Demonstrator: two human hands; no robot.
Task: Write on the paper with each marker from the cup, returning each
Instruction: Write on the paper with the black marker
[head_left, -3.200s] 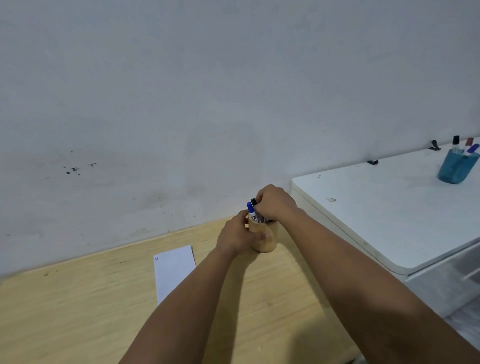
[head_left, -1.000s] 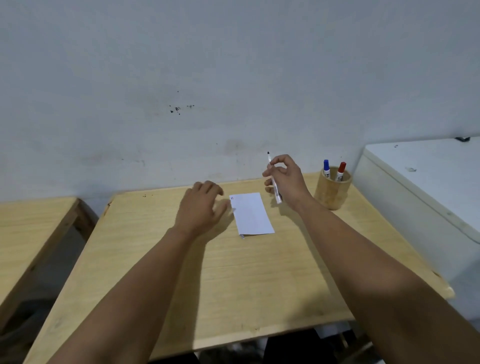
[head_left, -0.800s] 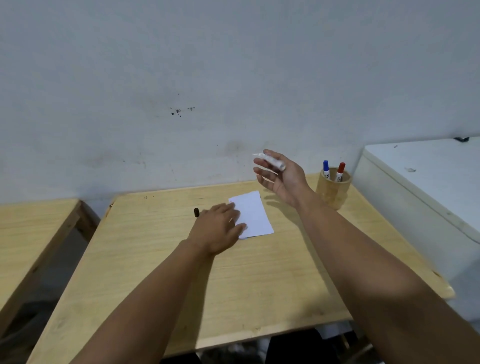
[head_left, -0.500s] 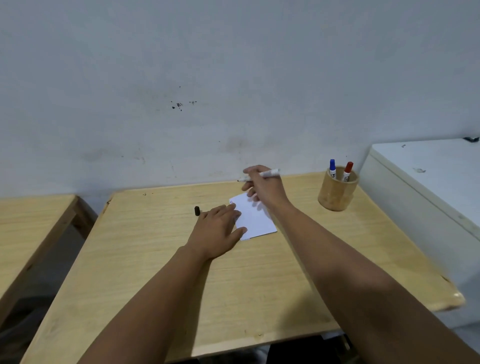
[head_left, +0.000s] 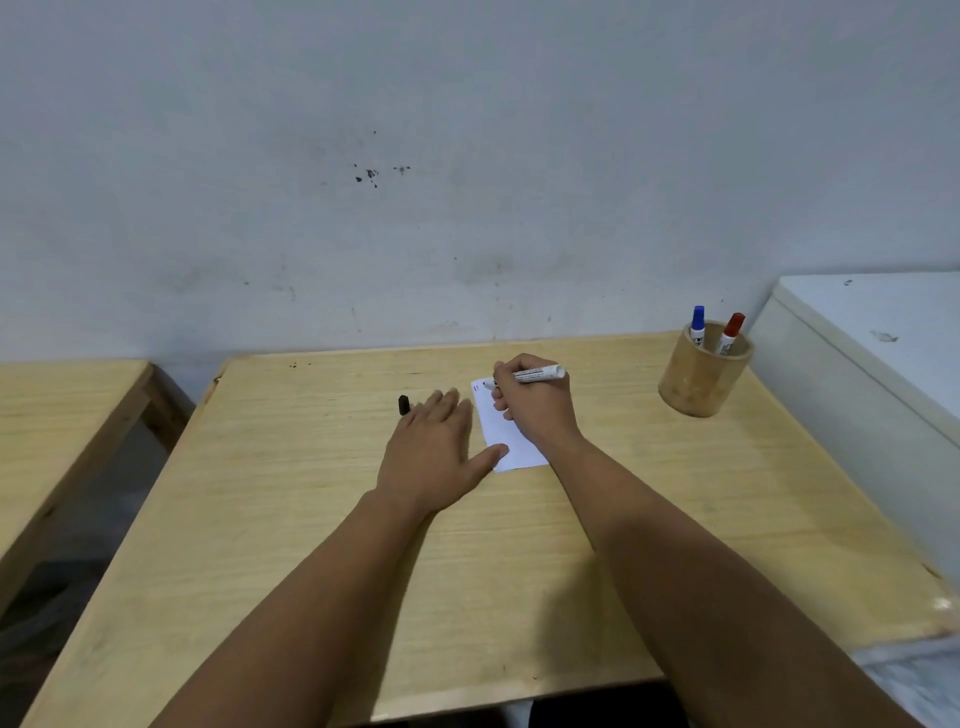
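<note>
A small white paper (head_left: 505, 441) lies on the wooden table (head_left: 311, 509), with short red marks at its far left corner. My right hand (head_left: 535, 405) grips an uncapped white marker (head_left: 535, 373), its black tip touching the paper's far edge. My left hand (head_left: 434, 452) lies flat, fingers spread, its thumb pressing the paper's left edge. The marker's black cap (head_left: 403, 405) rests on the table just beyond my left fingers. A bamboo cup (head_left: 698, 376) at the far right holds a blue-capped marker (head_left: 697, 325) and a red-capped marker (head_left: 729, 332).
A white cabinet top (head_left: 883, 332) stands to the right of the table, close to the cup. A second wooden table (head_left: 57, 405) sits to the left across a gap. The grey wall runs along the table's far edge.
My right hand took the marker from the cup, turned it over and lowered its tip onto the paper. My left hand left the black cap on the table and settled flat on the paper's edge.
</note>
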